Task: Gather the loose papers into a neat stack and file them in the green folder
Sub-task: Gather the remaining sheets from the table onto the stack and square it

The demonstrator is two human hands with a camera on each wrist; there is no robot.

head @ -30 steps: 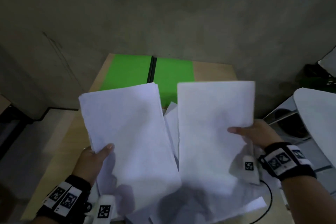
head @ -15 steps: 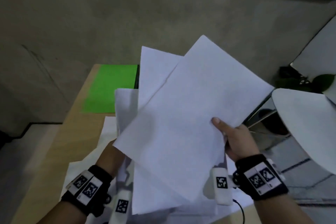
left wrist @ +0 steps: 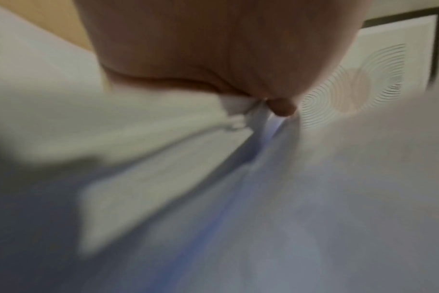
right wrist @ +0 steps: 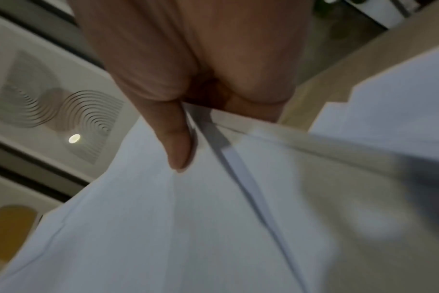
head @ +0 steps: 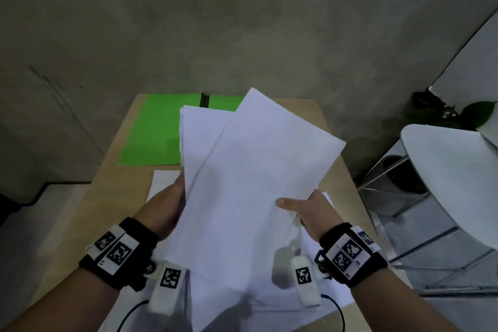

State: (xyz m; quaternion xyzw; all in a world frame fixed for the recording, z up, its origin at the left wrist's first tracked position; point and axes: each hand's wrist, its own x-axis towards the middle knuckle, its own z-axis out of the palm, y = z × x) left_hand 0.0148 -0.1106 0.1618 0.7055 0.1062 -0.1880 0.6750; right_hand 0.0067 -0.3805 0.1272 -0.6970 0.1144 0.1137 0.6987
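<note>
Both hands hold white papers (head: 256,170) tilted up above the wooden table (head: 113,191). My right hand (head: 304,210) pinches the top bundle at its right edge, thumb on top; the right wrist view shows the thumb (right wrist: 178,142) pressed on the papers (right wrist: 163,228). My left hand (head: 168,205) grips a second bundle at its left edge, partly under the first and skewed from it. The left wrist view is blurred, showing a fingertip (left wrist: 282,108) against the sheets (left wrist: 263,198). The open green folder (head: 153,132) lies flat at the table's far end, its right half hidden by paper. More loose sheets (head: 310,296) lie on the table below.
A white chair (head: 452,186) with metal legs stands right of the table, a potted plant (head: 477,116) behind it. A grey wall with framed pictures (right wrist: 50,95) rises behind the table. A black cable (head: 339,312) trails near the table's front edge.
The two bundles, held apart a second ago, have come together with the right one overlapping the left. Both have dropped lower since half a second ago, uncovering more of the folder.
</note>
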